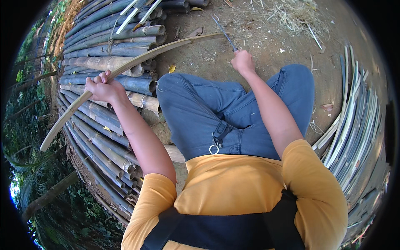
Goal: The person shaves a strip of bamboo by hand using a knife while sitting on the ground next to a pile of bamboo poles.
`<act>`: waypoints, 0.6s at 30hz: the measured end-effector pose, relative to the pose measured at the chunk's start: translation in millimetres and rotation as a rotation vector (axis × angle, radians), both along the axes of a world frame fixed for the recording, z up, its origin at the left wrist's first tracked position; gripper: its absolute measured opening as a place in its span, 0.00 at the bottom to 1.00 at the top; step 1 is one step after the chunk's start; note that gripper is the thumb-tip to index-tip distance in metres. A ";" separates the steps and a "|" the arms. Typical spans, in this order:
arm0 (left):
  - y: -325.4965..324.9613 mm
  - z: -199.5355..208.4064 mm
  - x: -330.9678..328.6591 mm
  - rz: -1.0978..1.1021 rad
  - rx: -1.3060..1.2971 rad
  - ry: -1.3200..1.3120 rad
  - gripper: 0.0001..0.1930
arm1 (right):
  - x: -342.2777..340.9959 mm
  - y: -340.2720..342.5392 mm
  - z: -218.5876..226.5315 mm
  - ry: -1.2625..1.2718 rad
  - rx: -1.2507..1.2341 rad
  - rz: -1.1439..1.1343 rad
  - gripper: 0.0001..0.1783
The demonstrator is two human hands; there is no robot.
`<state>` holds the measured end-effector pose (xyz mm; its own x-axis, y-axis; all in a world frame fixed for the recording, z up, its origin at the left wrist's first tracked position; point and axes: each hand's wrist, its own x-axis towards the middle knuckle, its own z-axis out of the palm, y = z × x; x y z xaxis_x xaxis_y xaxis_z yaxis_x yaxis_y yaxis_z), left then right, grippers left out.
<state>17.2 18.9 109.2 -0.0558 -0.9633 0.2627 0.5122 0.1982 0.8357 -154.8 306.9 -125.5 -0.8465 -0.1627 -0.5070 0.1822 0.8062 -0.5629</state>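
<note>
A long pale bamboo strip [154,52] runs across the left side, bowing from the lower left up to the top middle. My left hand [104,88] is wrapped round it below its middle, above the stacked bamboo. In my right hand [243,62] is the handle of a knife [223,31] with a long, thin, dark blade pointing up and left. The strip's far end meets the blade in the picture; whether they touch, I cannot tell. Both arms reach out past my crossed legs [204,108] in blue trousers.
Stacked bamboo poles [104,62] fill the ground at the left, some split pale strips [139,14] lying on top. Fine shavings [296,16] lie heaped on the bare soil [200,54] at top right. A bundle of split strips [354,121] lies at the right.
</note>
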 end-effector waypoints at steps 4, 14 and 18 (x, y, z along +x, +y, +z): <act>5.2 4.7 -4.9 0.140 -0.011 -0.047 0.15 | 31.7 -18.7 56.3 0.060 -0.097 0.144 0.15; 14.9 9.5 -17.5 0.308 -0.002 -0.092 0.18 | 39.8 -33.3 17.9 0.105 -0.076 0.220 0.13; 3.6 -3.7 -1.6 0.359 -0.004 -0.102 0.19 | 21.6 -27.6 -7.5 0.036 -0.007 0.157 0.14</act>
<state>15.6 22.5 105.5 0.2597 -0.9252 0.2766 0.3240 0.3534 0.8776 -133.2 279.3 -133.1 -0.8281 -0.2978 -0.4749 0.0340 0.8189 -0.5729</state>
